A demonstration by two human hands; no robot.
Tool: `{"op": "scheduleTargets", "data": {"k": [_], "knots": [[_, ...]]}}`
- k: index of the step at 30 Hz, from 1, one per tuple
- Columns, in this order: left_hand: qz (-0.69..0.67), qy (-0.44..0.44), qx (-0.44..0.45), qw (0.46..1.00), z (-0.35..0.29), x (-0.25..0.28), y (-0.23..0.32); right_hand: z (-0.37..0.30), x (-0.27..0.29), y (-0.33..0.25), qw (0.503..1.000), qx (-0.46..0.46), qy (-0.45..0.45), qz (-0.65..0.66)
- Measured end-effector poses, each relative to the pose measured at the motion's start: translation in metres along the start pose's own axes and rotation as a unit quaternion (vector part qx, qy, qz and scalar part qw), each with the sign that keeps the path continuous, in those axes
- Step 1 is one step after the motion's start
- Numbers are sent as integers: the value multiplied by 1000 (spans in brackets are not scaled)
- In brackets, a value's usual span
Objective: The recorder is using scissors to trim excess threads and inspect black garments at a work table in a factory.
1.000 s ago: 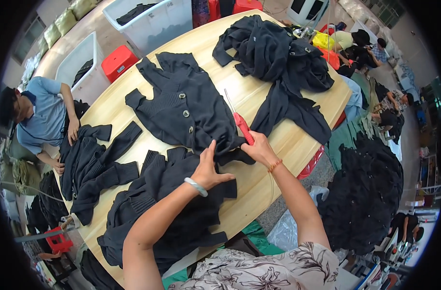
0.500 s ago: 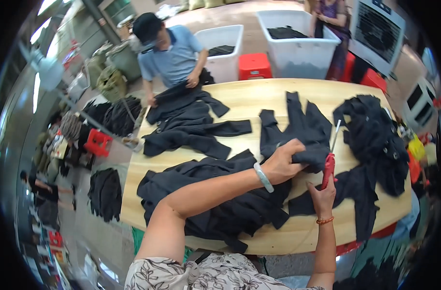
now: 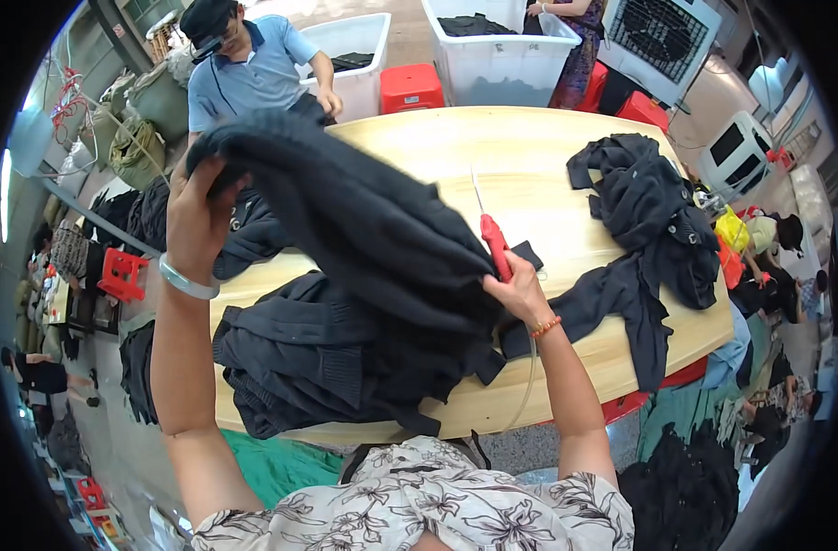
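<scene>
Left hand (image 3: 198, 211), curled round the raised end of a black knit garment (image 3: 364, 220); right hand (image 3: 520, 292), gripping a red-handled tool (image 3: 494, 243), apparently pinching the garment's edge — cloth lifted over dark pile (image 3: 290, 354) and table (image 3: 529, 142). Hazard — slack cloth swinging onto the tool's thin tip could snag.

The one view looks from the person's head, through a wide fisheye lens, downward and somewhat forward. The worktop (image 3: 520, 165) lies near below it. The wearer's shirt (image 3: 428, 505) shows at six o'clock, and the farther white bin (image 3: 506, 78) stands toward twelve.
</scene>
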State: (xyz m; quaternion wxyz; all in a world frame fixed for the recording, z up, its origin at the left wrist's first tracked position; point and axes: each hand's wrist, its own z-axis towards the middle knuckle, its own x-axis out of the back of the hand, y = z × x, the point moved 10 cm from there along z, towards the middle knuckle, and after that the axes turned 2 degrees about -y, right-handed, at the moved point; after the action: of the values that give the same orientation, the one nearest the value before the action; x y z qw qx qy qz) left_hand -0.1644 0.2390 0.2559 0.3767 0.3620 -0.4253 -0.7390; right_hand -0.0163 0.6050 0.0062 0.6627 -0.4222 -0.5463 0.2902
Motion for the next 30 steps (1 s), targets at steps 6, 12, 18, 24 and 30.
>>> {"op": "scheduleTargets", "data": {"k": [6, 12, 18, 24, 30], "knots": [[-2, 16, -50, 999, -2, 93, -13, -20, 66, -48, 998, 24, 52, 20], [-205, -108, -76, 970, -22, 113, 13, -66, 97, -158, 993, 98, 57, 45], [596, -35, 83, 798, -164, 247, -94, -95, -77, -150, 967, 44, -247, -41], [420, -243, 126, 865, -235, 46, -114, -116, -139, -109, 950, 5, -313, 11], [363, -160, 139, 907, -241, 24, -131, -126, -133, -121, 939, -16, -341, 36]]}}
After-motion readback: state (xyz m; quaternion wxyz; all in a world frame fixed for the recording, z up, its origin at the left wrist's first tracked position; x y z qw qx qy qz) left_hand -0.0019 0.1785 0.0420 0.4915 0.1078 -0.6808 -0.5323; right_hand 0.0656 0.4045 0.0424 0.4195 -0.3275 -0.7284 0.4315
